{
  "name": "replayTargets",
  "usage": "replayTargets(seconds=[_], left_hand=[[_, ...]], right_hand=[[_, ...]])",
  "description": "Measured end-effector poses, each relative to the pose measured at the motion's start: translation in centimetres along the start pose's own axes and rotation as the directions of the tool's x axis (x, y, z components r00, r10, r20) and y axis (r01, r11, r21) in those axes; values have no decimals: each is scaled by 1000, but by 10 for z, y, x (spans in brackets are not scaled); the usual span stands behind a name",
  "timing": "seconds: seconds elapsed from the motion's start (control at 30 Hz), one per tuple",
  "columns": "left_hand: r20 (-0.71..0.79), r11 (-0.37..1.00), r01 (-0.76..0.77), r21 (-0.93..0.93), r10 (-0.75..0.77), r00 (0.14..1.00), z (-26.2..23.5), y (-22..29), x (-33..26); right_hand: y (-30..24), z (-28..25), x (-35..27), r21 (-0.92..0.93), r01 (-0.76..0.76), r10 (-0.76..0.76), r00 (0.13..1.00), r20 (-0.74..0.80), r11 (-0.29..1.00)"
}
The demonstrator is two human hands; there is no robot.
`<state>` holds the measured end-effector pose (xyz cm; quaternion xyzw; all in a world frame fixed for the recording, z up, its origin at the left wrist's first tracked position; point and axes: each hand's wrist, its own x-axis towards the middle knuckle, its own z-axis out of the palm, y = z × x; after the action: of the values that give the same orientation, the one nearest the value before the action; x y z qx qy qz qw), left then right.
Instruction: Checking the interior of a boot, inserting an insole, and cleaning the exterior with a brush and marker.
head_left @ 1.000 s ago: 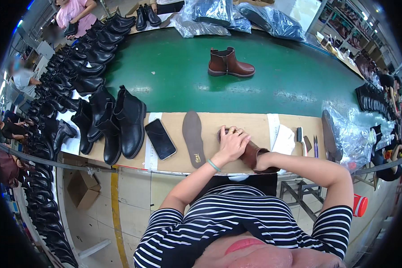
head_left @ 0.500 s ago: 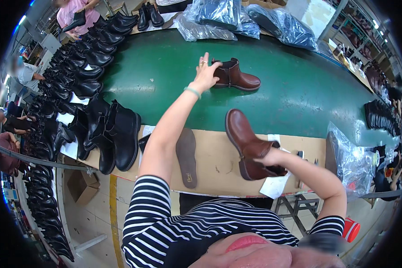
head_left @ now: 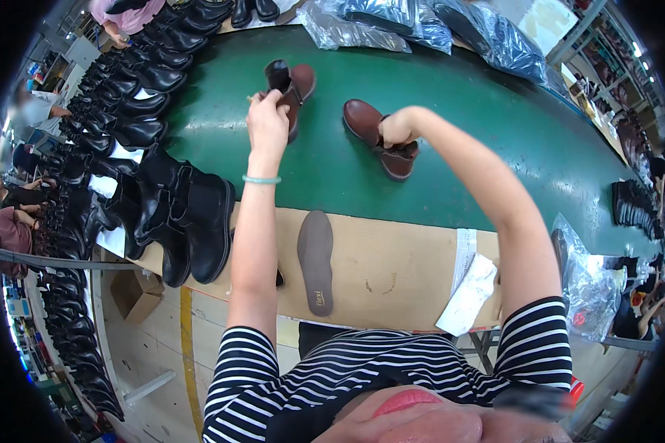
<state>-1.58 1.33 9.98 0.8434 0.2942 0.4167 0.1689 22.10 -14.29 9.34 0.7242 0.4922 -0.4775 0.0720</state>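
A brown ankle boot (head_left: 304,78) stands on the green table (head_left: 222,111), its toe pointing away from me. My left hand (head_left: 267,125) is closed on the top of its shaft. To the right, a second brown ankle boot (head_left: 362,119) rests at the table with its toe toward the upper left. My right hand (head_left: 400,128) grips this boot at its opening, the fingers partly hidden inside. Below both hands, a grey-brown insole (head_left: 316,258) lies flat on a tan cardboard sheet (head_left: 391,244).
Large black boots (head_left: 203,225) stand left of my left forearm, with rows of black boots (head_left: 144,103) beyond. Plastic-wrapped bundles (head_left: 488,37) line the far edge. A white paper (head_left: 467,295) lies near my right elbow, beside a clear plastic bag (head_left: 587,288). Co-workers are at the left.
My right hand has carried its boot from above the cardboard up to the green table. The other boot has shifted left and turned, with my left hand now closed on its shaft.
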Motion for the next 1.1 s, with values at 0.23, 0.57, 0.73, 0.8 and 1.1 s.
replayTargets(seconds=[0.23, 0.57, 0.73, 0.8, 1.1], left_hand=[[347, 984, 160, 85, -179, 921, -25, -27, -57], [375, 997, 77, 22, -80, 924, -17, -81, -72], [320, 982, -186, 15, 172, 932, -33, -54, -62], [146, 947, -315, -61, 320, 936, -38, -30, -70], [358, 890, -452, -58, 441, 823, -112, 177, -213]], right_hand=[[-89, 47, -84, -362, 158, -333, 803, -495, 919], [-144, 284, -13, 41, 105, -22, 542, -840, 994], [-129, 300, -22, 364, 496, -28, 619, -785, 788], [-110, 286, -49, 663, 702, 85, 668, -740, 260], [-12, 253, -237, 517, 856, 368, 480, -796, 0]])
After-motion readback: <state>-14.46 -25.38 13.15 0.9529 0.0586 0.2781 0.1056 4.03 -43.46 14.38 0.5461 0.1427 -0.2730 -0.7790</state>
